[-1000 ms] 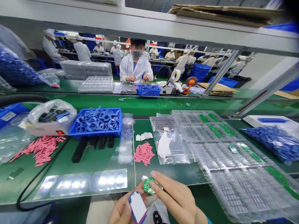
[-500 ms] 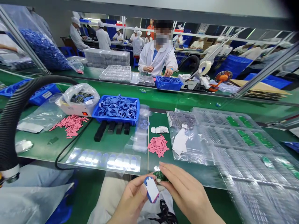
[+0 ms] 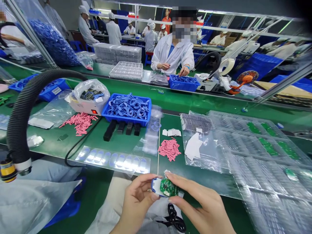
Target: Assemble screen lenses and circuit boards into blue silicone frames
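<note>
Between thumb and fingers, my left hand (image 3: 137,198) grips a small blue plastic frame (image 3: 156,185) with a white piece inside it. My right hand (image 3: 198,201) pinches a green circuit board (image 3: 168,187) by its edges. The board lies over the right part of the white piece; whether it is seated in the frame I cannot tell. Both hands are above my lap, just off the table's near edge. Straight ahead of them on the table lies a pile of pink strips (image 3: 170,149), with small white pieces (image 3: 172,132) behind it.
Clear trays (image 3: 246,156) holding green boards cover the right side. A blue bin (image 3: 126,109) of blue frames stands left of centre. A sheet of oval stickers (image 3: 113,160) lies near the front edge. A black hose (image 3: 21,120) arches at left. A co-worker (image 3: 174,53) sits opposite.
My right hand has brought the circuit board over the white piece in the frame. My left hand has turned the frame from steeply tilted to nearly level. The camera view has shifted slightly.
</note>
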A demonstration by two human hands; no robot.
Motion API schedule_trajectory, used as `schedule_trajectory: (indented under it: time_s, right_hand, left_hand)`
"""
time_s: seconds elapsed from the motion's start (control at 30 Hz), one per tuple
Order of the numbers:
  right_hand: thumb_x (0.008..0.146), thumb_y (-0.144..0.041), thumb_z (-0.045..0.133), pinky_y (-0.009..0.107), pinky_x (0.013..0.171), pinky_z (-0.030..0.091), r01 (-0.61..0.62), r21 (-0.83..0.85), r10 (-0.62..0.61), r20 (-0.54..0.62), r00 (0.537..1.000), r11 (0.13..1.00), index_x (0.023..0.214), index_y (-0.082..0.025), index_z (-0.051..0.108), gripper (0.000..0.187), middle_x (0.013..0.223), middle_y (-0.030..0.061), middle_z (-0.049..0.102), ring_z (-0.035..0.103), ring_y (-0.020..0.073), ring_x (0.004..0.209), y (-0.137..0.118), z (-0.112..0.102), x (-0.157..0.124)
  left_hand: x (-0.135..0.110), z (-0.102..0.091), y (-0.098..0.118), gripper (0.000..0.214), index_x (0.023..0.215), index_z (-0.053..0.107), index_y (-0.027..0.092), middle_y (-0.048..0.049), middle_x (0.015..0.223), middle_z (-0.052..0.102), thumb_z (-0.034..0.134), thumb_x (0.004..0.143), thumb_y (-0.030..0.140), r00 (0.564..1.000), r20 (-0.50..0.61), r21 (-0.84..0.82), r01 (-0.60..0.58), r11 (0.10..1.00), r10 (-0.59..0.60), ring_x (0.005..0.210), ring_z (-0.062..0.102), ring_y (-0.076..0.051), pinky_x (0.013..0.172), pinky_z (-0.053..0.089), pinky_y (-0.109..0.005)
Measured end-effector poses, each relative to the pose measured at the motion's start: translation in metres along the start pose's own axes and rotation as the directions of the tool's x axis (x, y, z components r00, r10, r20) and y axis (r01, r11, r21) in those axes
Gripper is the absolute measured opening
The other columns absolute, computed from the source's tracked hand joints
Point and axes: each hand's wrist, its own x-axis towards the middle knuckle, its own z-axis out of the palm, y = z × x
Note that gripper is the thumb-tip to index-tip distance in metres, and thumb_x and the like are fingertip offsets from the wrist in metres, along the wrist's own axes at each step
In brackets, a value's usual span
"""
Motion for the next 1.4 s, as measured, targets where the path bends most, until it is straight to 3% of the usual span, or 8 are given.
schedule_trajectory:
  time_s: [0.37,0.67,0.9,1.1,1.17,1.27,1.4]
  right_hand:
    - [0.093,-0.034,0.052,0.021,0.079,0.059,0.048,-0.01,-0.048,0.004,0.999,0.999,0.106,-0.018,0.064,0.025,0.098,0.0055,0.073,0.071,0.016,0.088,-0.001,0.003,0.004]
    - [0.093,-0.025,0.053,0.024,0.08,0.06,0.085,-0.008,-0.085,0.009,0.996,0.996,0.114,-0.018,0.062,0.025,0.102,0.0072,0.072,0.069,0.0177,0.093,0.001,0.004,0.0]
    - [0.092,-0.022,0.054,0.025,0.084,0.059,0.094,0.023,-0.095,0.046,0.994,0.995,0.121,-0.018,0.059,0.03,0.105,0.0062,0.071,0.068,0.0181,0.096,0.002,0.002,-0.003]
    - [0.091,-0.02,0.054,0.023,0.085,0.058,0.134,0.003,-0.134,0.047,0.99,0.991,0.115,-0.015,0.062,0.025,0.101,0.0059,0.073,0.068,0.0169,0.097,0.003,0.002,-0.001]
    - [0.091,-0.019,0.054,0.024,0.085,0.058,0.15,-0.013,-0.149,0.048,0.988,0.989,0.118,-0.016,0.061,0.027,0.101,0.0058,0.073,0.069,0.0173,0.096,0.003,0.001,0.0]
    - [0.091,-0.016,0.053,0.028,0.082,0.06,0.177,-0.091,-0.175,0.035,0.984,0.98,0.117,-0.015,0.061,0.027,0.099,0.0068,0.073,0.069,0.0186,0.093,0.003,0.003,-0.001]
    - [0.085,-0.009,0.058,0.032,0.083,0.061,0.205,-0.216,-0.2,0.044,0.979,0.955,0.112,-0.01,0.063,0.027,0.104,0.0117,0.071,0.068,0.0216,0.099,0.003,0.007,-0.007]
  left_hand:
    - [0.002,-0.017,-0.003,0.027,0.094,0.075,0.027,-0.0042,0.09,0.079,0.078,0.068,0.019,0.981,0.186,0.125,-0.07,0.99,0.046,0.078,0.072,-0.016,0.073,0.056,-0.019]
    - [0.001,-0.011,0.0,0.026,0.084,0.078,0.026,-0.0057,0.088,0.079,0.083,0.06,0.018,0.983,0.083,0.202,-0.175,0.964,0.161,0.076,0.073,-0.021,0.068,0.06,-0.023]
    - [0.002,-0.014,-0.002,0.026,0.084,0.078,0.029,-0.0065,0.09,0.077,0.083,0.06,0.021,0.968,0.112,0.303,-0.248,0.92,0.224,0.081,0.073,-0.023,0.069,0.061,-0.026]
    - [0.002,-0.014,0.001,0.029,0.085,0.078,0.031,-0.0051,0.091,0.076,0.084,0.059,0.018,0.94,0.139,0.411,-0.341,0.846,0.311,0.084,0.071,-0.021,0.071,0.06,-0.024]
    - [0.002,-0.014,0.0,0.034,0.084,0.078,0.031,-0.0027,0.085,0.077,0.085,0.055,0.016,0.948,0.087,0.408,-0.315,0.857,0.307,0.075,0.072,-0.019,0.069,0.06,-0.022]
    - [0.001,-0.013,-0.004,0.031,0.081,0.078,0.03,-0.0005,0.073,0.078,0.085,0.055,0.015,0.985,0.015,0.301,-0.166,0.939,0.169,0.063,0.073,-0.018,0.062,0.061,-0.021]
    - [0.0,-0.012,-0.006,0.029,0.089,0.077,0.025,-0.0052,0.085,0.078,0.083,0.061,0.021,0.999,0.046,0.185,-0.006,0.983,-0.003,0.078,0.075,-0.023,0.072,0.061,-0.025]
